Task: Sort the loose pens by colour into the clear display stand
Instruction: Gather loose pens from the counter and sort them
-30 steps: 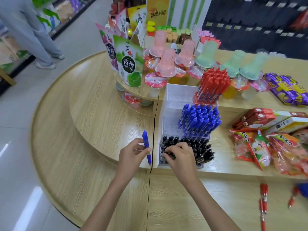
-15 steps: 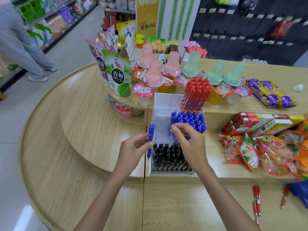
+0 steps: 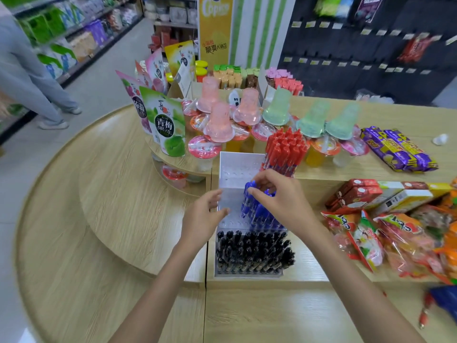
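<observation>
While the right hand (image 3: pixel 282 201) pinches a blue plastic pen (image 3: pixel 248 195) over the clear tiered display stand (image 3: pixel 237 164), the left hand (image 3: pixel 201 219) hovers empty, fingers spread; a green pouch (image 3: pixel 170 129) reads 青梅果冻.

Right hand (image 3: pixel 279 199) hides the tops of most blue pens (image 3: pixel 262 216). Loose red pens (image 3: pixel 424 316), lower right, are blurred. The blue packet (image 3: pixel 445 299) beside them is cut off at the edge.

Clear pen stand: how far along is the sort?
Done: black-capped pens pack the front tier of the clear plastic display stand, red-capped pens stand bunched at the back right. In hand: the right hand pinches a blue pen among the middle tier's blue ones; the left hand is open beside the stand. Left: empty holes on the stand's left, and loose red pens lie near right on the wooden table.
</observation>
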